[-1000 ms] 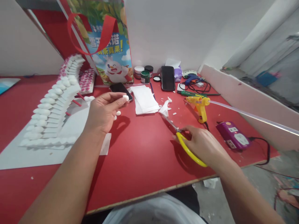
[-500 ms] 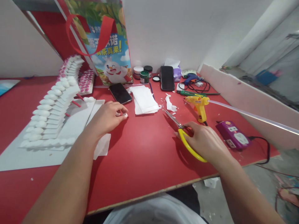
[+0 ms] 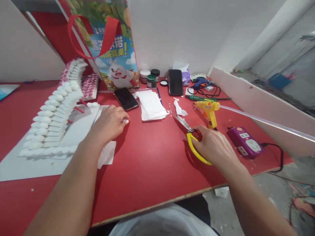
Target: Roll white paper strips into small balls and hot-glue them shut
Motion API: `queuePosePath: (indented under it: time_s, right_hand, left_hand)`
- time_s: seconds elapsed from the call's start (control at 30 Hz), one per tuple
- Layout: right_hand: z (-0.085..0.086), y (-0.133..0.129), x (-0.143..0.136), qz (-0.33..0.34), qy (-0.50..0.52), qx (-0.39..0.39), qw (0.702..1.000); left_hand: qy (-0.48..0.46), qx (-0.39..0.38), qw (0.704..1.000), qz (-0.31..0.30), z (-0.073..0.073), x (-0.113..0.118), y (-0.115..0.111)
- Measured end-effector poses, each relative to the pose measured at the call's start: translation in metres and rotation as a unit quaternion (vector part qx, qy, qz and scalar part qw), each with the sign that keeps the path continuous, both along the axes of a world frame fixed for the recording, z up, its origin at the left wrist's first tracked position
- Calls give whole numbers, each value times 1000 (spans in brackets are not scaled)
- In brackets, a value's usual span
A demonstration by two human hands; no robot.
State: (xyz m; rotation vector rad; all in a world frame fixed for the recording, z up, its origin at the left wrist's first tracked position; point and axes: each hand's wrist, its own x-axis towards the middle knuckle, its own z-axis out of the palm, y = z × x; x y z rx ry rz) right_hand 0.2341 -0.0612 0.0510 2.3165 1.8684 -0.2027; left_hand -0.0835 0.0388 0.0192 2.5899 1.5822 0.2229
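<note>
At far left, the stepped white model (image 3: 60, 126) stands on a white sheet (image 3: 31, 170) on the red tabletop (image 3: 147, 170). Oval white pads (image 3: 44, 113) line its stepped outer edge; a scalloped white strip (image 3: 49, 151) runs along the front of the base. These sections appear complete. The inner base is largely bare, with loose-looking white pieces (image 3: 93, 105) near its rear edge; whether they are fixed cannot be determined.

The left hand (image 3: 108, 123) is low over the tabletop, partly closed, fingers curled. A small white piece (image 3: 126, 121) lies at its fingertips, apart from the model and apparently unfitted; whether it is gripped or only touched cannot be determined. It is rounded, matte and soft-looking.

Right of the smartphone (image 3: 126, 99), the stack of thin white sheets (image 3: 151, 105) appears to be available stock. A crumpled white scrap (image 3: 180, 107) lies beside it. The right hand (image 3: 214, 144) is closed around the yellow-handled scissors (image 3: 194, 152), blades directed forward and left, behind which sits the yellow glue gun (image 3: 209, 113).
</note>
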Motion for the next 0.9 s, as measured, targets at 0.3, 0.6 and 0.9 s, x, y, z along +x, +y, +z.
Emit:
queuePosePath:
  time_s: [0.3,0.6,0.9]
  right_hand:
    - [-8,15,-2,0,-24,9,1000]
    - [-3,34,-9,43,-77,10,996]
    - [24,60,-47,203,12,150,968]
  left_hand:
    - [-81,-5,997,8,-3,1,-4]
    - [-170,173,968,62,-7,6,-1]
    - [-227,171,956,64,-14,45,-19]
